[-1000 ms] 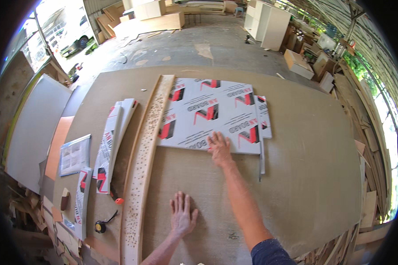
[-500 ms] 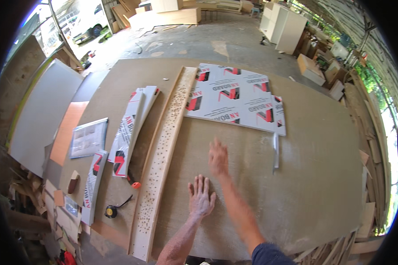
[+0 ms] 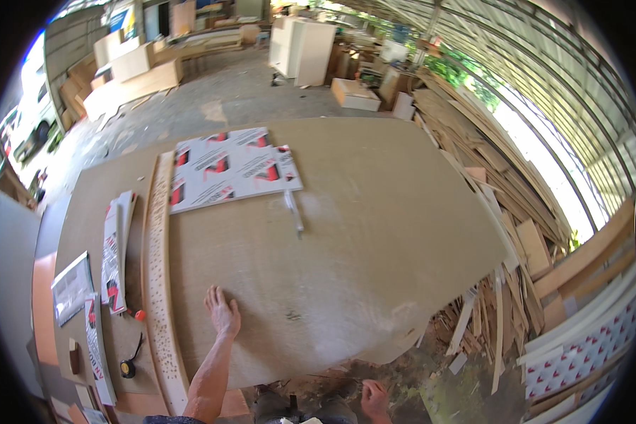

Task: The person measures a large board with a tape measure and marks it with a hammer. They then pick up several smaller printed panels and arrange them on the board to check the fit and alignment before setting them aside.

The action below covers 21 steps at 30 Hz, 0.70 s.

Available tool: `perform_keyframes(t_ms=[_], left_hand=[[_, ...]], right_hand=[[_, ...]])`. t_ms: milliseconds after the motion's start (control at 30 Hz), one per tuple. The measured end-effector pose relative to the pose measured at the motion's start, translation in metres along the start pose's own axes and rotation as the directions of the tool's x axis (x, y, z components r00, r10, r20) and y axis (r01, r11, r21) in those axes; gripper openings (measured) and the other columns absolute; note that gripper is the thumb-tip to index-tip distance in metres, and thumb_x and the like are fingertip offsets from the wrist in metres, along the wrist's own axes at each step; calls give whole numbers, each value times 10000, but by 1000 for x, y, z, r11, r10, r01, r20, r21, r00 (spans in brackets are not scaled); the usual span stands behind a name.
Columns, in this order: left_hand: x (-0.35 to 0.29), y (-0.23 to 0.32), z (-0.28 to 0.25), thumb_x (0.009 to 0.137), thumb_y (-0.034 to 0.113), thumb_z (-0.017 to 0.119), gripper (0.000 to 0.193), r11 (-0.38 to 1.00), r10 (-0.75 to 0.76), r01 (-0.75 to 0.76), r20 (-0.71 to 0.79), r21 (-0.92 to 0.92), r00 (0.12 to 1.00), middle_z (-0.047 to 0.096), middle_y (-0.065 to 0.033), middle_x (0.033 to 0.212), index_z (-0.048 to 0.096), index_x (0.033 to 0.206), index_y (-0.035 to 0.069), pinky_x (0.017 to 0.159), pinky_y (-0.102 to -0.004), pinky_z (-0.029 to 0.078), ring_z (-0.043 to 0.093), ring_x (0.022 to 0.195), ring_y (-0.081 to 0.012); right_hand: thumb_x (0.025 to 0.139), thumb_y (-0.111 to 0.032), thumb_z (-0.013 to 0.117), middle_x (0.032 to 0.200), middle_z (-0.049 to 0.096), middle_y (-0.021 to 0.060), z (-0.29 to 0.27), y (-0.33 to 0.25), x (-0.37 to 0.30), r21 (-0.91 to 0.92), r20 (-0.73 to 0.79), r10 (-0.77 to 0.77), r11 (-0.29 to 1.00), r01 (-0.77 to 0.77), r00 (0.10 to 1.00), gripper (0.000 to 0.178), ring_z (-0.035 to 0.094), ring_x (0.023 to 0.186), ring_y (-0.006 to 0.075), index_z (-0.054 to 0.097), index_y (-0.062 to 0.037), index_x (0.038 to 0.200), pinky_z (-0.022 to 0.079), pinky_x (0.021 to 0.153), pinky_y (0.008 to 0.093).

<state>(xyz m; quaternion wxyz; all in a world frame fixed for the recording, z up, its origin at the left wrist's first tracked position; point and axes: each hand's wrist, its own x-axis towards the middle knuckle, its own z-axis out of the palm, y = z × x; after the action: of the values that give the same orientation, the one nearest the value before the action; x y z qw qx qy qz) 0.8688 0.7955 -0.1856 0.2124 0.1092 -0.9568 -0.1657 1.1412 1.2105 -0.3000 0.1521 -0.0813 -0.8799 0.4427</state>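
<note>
My left hand (image 3: 224, 316) lies on the bare surface of a large brown wooden table top (image 3: 374, 247), fingers stretched and apart, with nothing in it. Down past the table's near edge hangs my right hand (image 3: 375, 400), beside my leg; its fingers look curled, but how far they close is hard to make out. To the left of my left hand runs a long pale plank (image 3: 160, 283) speckled with small brown bits. Beyond it are white panels in printed film (image 3: 222, 169). A thin silvery strip (image 3: 294, 214) extends toward me from their right corner.
Film-wrapped strips (image 3: 113, 247), a clear-wrapped packet (image 3: 72, 288), a tape measure (image 3: 127, 368) and an orange-ended tool (image 3: 140, 315) lie on the left. Stacked timber (image 3: 484, 162) and loose offcuts (image 3: 484, 318) line the right. A white cabinet (image 3: 300, 49) stands at the back.
The view has swung right, shifting everything leftward. My right hand has come off the table top and down to my side. My left hand still rests on the table.
</note>
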Motion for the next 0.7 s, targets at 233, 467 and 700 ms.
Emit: perform_keyframes(t_ms=[233, 467, 700], left_hand=[[-283, 237, 104, 860, 72, 655, 635, 974, 166, -157, 40, -166, 985, 346, -248, 1564, 445, 1456, 11, 1198, -545, 270, 282, 1453, -458], [-417, 401, 185, 852, 60, 660, 604, 876, 417, -354, 145, -328, 898, 336, -253, 1551, 480, 1429, 34, 1174, -564, 291, 313, 1421, -465], [-393, 445, 248, 881, 81, 647, 567, 855, 496, -438, 194, -278, 846, 377, -258, 1518, 488, 1424, 34, 1159, -564, 299, 344, 1390, -459]], right_hand=[[882, -208, 638, 962, 728, 216, -164, 439, -206, -478, 383, 833, 549, -686, 400, 248, 700, 914, 405, 746, 0, 962, 547, 771, 477], [858, -285, 646, 992, 716, 271, -255, 541, -264, -149, 14, 806, 587, -796, 592, 332, 683, 981, 459, 753, 1, 989, 533, 820, 511], [895, -224, 674, 898, 764, 154, -274, 540, -148, 342, 44, 850, 481, -807, 525, 313, 745, 841, 233, 751, 48, 1029, 562, 751, 366]])
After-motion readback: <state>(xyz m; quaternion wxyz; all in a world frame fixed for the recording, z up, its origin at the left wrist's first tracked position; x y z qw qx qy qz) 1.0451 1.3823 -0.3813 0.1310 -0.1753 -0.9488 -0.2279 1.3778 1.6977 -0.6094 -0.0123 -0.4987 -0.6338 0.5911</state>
